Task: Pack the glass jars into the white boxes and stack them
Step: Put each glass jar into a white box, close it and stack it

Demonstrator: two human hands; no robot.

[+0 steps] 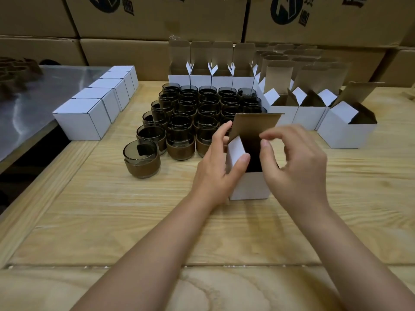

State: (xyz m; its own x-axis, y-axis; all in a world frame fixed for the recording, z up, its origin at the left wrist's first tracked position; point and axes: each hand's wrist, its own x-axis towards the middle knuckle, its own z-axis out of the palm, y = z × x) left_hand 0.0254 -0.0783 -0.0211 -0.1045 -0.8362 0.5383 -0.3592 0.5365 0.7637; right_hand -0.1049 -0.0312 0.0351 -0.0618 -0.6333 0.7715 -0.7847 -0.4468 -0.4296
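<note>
An open white box stands on the wooden table in front of me, its brown lid flap upright. My left hand grips the box's left side, thumb pressing the white left side flap. My right hand hovers over the box's right side with fingers curled and apart; whether it touches the box is unclear. The box's inside is dark, so I cannot see what is in it. Several dark glass jars with brown bands stand in rows just left and behind.
A row of closed white boxes lies along the table's left edge beside a metal surface. Several open white boxes stand behind and to the right. Large brown cartons wall the back.
</note>
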